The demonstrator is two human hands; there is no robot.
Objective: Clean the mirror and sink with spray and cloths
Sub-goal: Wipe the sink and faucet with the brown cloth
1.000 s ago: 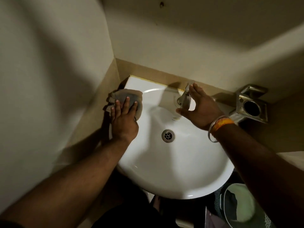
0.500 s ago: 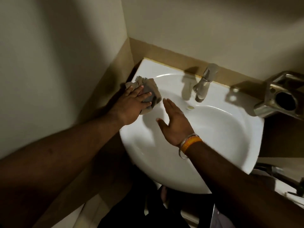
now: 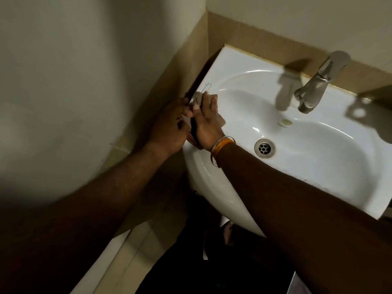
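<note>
A crumpled cloth (image 3: 196, 98) is bunched on the left rim of the sink (image 3: 233, 66), in the corner by the wall, and is largely hidden under both hands. The left hand (image 3: 169, 128) is seen with fingers curled onto the cloth from the wall side; the right hand (image 3: 206, 122) is laid over it from the basin side, fingers pressed down and wrapped round the fabric. The cloth is thus grasped by both, though how tightly cannot be told, since most of it is covered

The cloth is judged light, soft and limp: no shape of its own would be kept, and it would fold or slip out if pinched by a corner. It is best gathered into a wad in the palm, with flat fingers spread on top so pressure is carried evenly onto the glazed surface. If damp, it can be expected to cling a little and drag

The sink is judged hard, smooth and slippery, fixed in place, so it can be leaned on. The tap (image 3: 318, 81) and drain (image 3: 264, 148) are left untouched, well apart from the hands

No mirror or spray is seen
</note>
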